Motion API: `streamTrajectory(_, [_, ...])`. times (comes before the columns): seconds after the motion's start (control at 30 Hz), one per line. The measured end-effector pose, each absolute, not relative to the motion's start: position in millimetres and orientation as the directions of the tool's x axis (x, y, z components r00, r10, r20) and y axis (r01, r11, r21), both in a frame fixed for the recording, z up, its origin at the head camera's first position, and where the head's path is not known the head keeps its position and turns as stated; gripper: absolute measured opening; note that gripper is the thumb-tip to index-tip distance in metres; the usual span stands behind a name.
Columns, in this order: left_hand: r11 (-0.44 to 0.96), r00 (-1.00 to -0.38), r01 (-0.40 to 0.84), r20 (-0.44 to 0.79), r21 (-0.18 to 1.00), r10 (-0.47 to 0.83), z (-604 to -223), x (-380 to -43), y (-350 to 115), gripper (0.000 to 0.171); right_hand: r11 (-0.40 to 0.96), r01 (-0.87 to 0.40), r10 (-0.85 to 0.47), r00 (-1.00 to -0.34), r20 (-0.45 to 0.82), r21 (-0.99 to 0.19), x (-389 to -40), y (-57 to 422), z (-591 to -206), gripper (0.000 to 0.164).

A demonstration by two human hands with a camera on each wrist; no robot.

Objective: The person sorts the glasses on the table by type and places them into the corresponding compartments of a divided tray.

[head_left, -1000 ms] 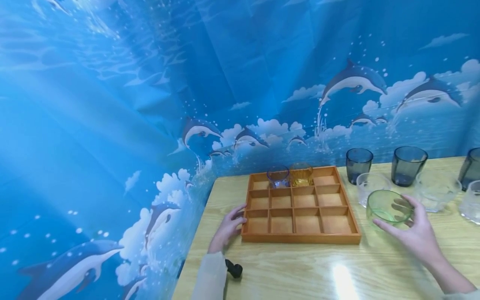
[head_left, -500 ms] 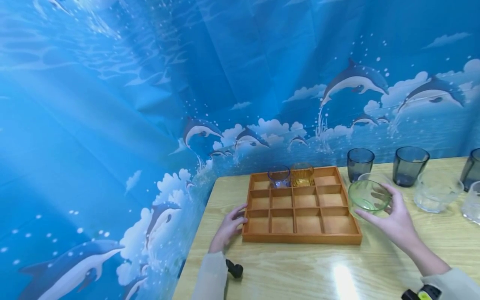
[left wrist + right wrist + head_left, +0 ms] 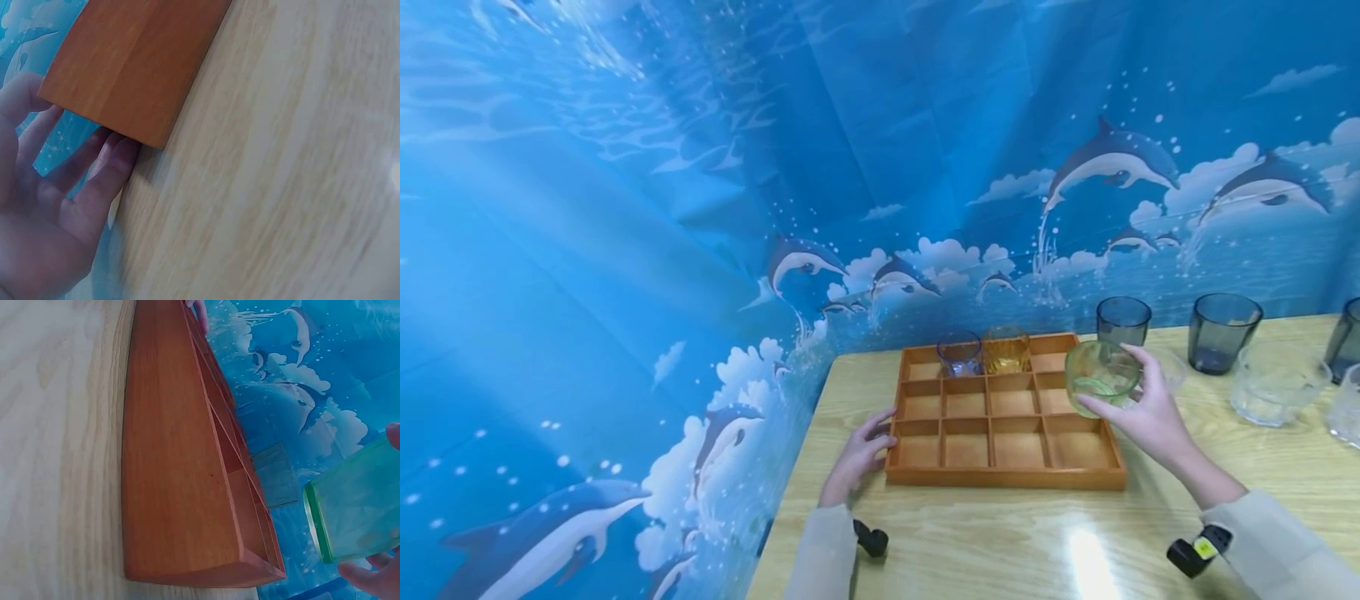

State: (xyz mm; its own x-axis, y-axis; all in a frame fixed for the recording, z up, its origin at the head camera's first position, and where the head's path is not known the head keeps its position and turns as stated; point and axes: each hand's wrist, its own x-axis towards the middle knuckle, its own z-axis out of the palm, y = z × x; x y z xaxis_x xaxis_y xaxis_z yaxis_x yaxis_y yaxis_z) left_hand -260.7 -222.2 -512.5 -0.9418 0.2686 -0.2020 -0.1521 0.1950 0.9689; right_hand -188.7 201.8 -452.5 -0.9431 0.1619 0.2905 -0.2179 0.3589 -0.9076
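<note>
Green glass (image 3: 1097,379), right grip (image 3: 1150,417) around its right side

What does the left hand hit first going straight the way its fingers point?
The wooden tray, on its left side. The left hand looks right up against it, though exact contact is hard to judge.

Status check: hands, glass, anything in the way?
Right hand grips green glass, raised over right side of wooden tray. Left hand touching tray's left side. Blue glass and amber glass occupy two back-row compartments; nothing visibly blocking.
</note>
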Motion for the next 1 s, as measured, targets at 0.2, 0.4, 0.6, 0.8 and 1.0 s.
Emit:
streamTrajectory(0.2, [0.205, -0.941, -0.152, -0.205, 0.967, 0.27, -501, -254, -219, 0.055, 0.391, -0.198, 0.167, -0.945, 0.28, -0.899, -208, 198, -450, 0.1])
streamTrajectory(0.4, [0.204, -0.941, -0.164, -0.215, 0.965, 0.262, -501, -255, -219, 0.055, 0.396, -0.177, 0.186, -0.946, 0.267, -0.901, -223, 194, -448, 0.101])
streamTrajectory(0.6, [0.2, -0.941, -0.166, -0.216, 0.965, 0.261, -504, -254, -220, 0.055, 0.402, -0.159, 0.21, -0.943, 0.26, -0.902, -240, 189, -452, 0.099])
streamTrajectory(0.8, [0.203, -0.942, -0.172, -0.221, 0.964, 0.254, -515, -262, -223, 0.056, 0.417, -0.151, 0.189, -0.95, 0.248, -0.896, -254, 189, -452, 0.101])
streamTrajectory(1.0, [0.203, -0.95, -0.171, -0.216, 0.964, 0.225, -529, -269, -223, 0.056, 0.431, -0.131, 0.175, -0.958, 0.226, -0.893, -272, 191, -452, 0.104])
